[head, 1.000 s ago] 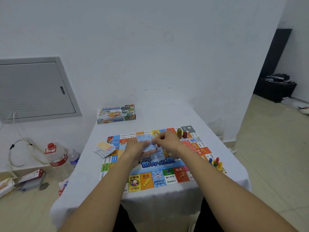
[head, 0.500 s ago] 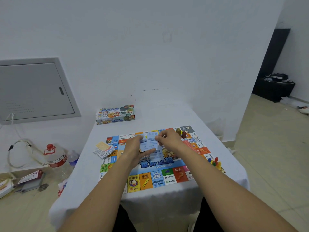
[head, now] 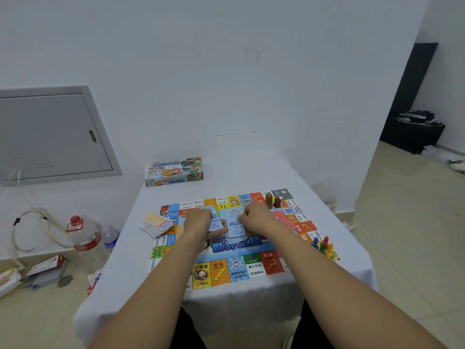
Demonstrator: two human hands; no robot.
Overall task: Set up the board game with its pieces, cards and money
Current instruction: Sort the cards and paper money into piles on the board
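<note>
Blue notes [head: 216, 221] in left hand [head: 198, 221] grip; right hand [head: 256, 217] pinches one note [head: 235, 229]; game box [head: 174, 171] closed.

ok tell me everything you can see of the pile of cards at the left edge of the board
The pile of cards is a loose, fanned stack, not squared up, lying flat on the white tablecloth with its right side over the left edge of the game board. The cards look like thin paper or card with white edges. The top one shows a pale yellow-orange face; a red and blue one peeks out beneath it. Neither hand touches it; the left hand is to its right.
</note>
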